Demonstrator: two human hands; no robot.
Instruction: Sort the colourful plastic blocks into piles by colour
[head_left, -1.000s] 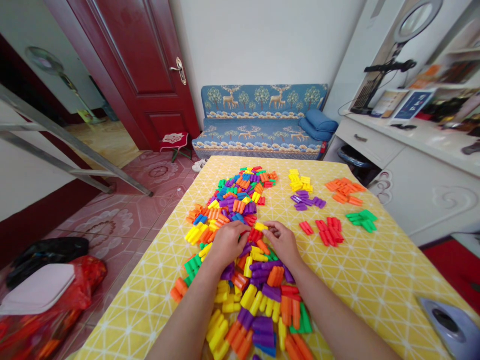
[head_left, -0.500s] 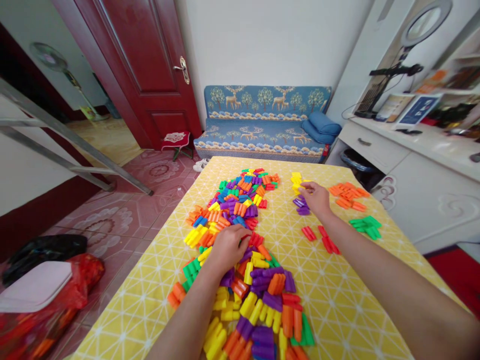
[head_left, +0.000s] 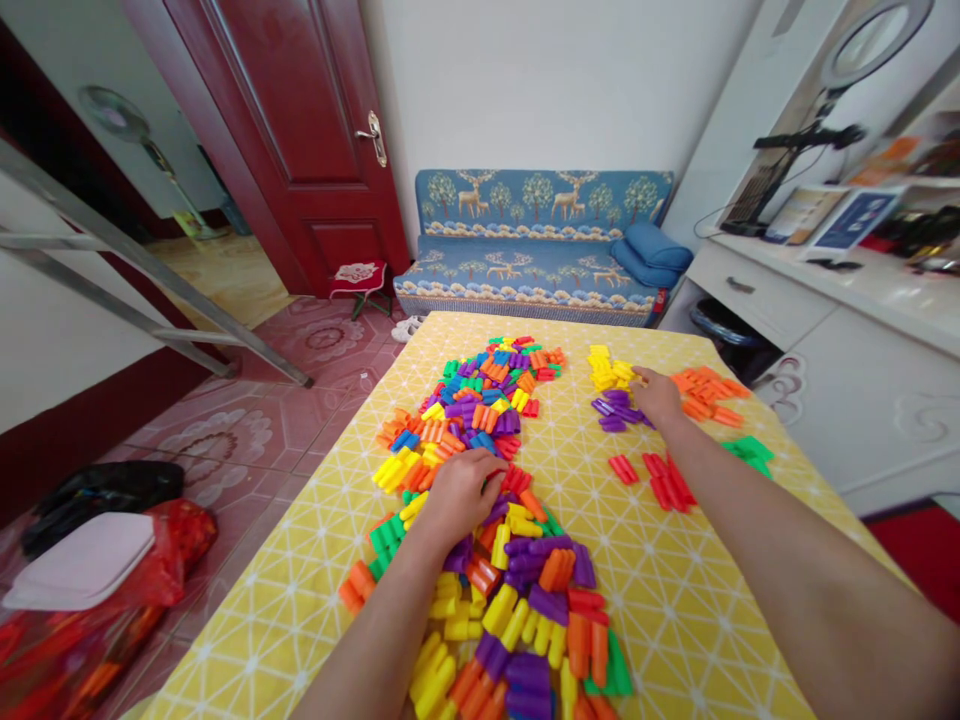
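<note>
A long heap of plastic toy pieces [head_left: 544, 605], shaped like joined tubes in several colours, runs down the yellow patterned tablecloth [head_left: 247, 590]. My left hand [head_left: 463, 492] lies over the middle of this heap, its fingers curled down; whatever they hold is hidden. Farther off, my right hand [head_left: 658, 396] pinches at the right end of a small yellow group [head_left: 609, 370], with a yellow piece at the fingertips. Just in front of that hand is a purple group [head_left: 616, 410]. Red pieces [head_left: 667, 482], orange pieces [head_left: 709, 393] and green pieces [head_left: 750, 453] lie in separate groups around my right forearm.
Beyond the table stands a blue sofa [head_left: 517, 260] with a deer pattern. A white cabinet [head_left: 862, 390] is on the right. On the left are a metal ladder [head_left: 202, 320], a red stool [head_left: 360, 277] and bags on the floor with a pale lid [head_left: 82, 560].
My right hand has moved a little right along the yellow group, which now shows more pieces spread rightwards. My left hand stays on the heap. The view has shifted slightly.
</note>
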